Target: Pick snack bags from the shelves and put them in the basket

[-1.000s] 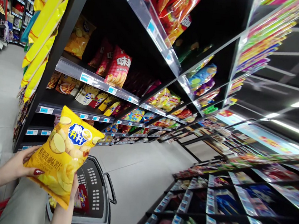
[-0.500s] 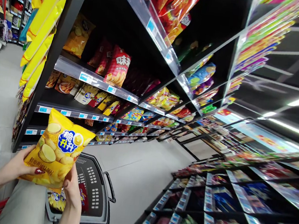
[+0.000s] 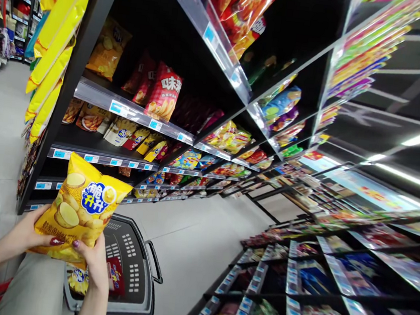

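A yellow bag of potato chips (image 3: pixel 83 204) with a blue logo is held upright in front of me, above a black shopping basket (image 3: pixel 132 270). My left hand (image 3: pixel 29 233) grips the bag's lower left edge, thumb on its front. My right hand (image 3: pixel 94 263) holds the bag's bottom right corner, fingers curled onto its front. Inside the basket lie another yellow chip bag (image 3: pixel 77 280) and a red packet (image 3: pixel 115 274).
Black snack shelves (image 3: pixel 131 113) with blue price tags rise on the left, full of red and yellow bags. Another shelf row (image 3: pixel 312 290) runs along the right. A grey floor aisle (image 3: pixel 193 236) lies between them. Yellow bags (image 3: pixel 54 43) hang on the shelf end.
The chip bag has come lower and nearer the basket. My right hand has shifted from under the bag to gripping its bottom right corner from the front.
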### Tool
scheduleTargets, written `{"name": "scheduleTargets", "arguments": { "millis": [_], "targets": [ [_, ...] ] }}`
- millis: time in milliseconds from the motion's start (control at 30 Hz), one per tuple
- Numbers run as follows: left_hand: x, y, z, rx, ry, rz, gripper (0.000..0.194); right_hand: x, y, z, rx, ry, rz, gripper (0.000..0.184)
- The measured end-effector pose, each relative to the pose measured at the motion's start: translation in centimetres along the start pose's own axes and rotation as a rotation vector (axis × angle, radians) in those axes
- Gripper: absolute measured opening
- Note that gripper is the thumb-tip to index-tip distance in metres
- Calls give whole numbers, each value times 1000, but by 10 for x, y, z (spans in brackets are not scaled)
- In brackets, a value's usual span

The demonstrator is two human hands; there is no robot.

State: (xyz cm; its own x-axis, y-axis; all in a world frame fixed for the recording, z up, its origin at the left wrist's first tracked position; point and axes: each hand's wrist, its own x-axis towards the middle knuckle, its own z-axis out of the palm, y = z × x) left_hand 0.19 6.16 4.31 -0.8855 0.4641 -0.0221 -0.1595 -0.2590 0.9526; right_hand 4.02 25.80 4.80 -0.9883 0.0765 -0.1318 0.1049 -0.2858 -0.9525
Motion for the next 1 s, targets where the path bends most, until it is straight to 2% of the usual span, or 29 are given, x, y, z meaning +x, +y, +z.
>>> {"name": "scheduleTargets", "arguments": {
  "millis": [133, 300, 367, 500, 600, 767, 867, 1000],
  "targets": [
    [-3, 5, 0, -64, -46, -33, 78, 1, -1, -2, -90, -25, -21, 69],
    [-9, 13, -1, -65, 51, -48, 76, 0, -5, -1, -200, -227, -6, 78],
    [-10, 15, 0, -80, 84, -47, 72, 0, -6, 0, -200, -264, 13, 84],
    [-10, 17, 1, -99, 160, -32, 67, -2, -6, 3, -170, -269, 18, 94],
    [-11, 17, 3, -146, 170, -41, 67, -2, -7, 5, -144, -256, 4, 97],
    [-13, 14, 0, -250, 215, -96, 77, 0, -6, 5, -151, -268, -23, 91],
    [-13, 15, -2, -287, 235, -122, 74, 1, -5, 4, -179, -265, -48, 89],
    [-11, 15, -4, -298, 236, -108, 68, 1, -7, 3, -195, -267, -58, 96]
  ]
}}
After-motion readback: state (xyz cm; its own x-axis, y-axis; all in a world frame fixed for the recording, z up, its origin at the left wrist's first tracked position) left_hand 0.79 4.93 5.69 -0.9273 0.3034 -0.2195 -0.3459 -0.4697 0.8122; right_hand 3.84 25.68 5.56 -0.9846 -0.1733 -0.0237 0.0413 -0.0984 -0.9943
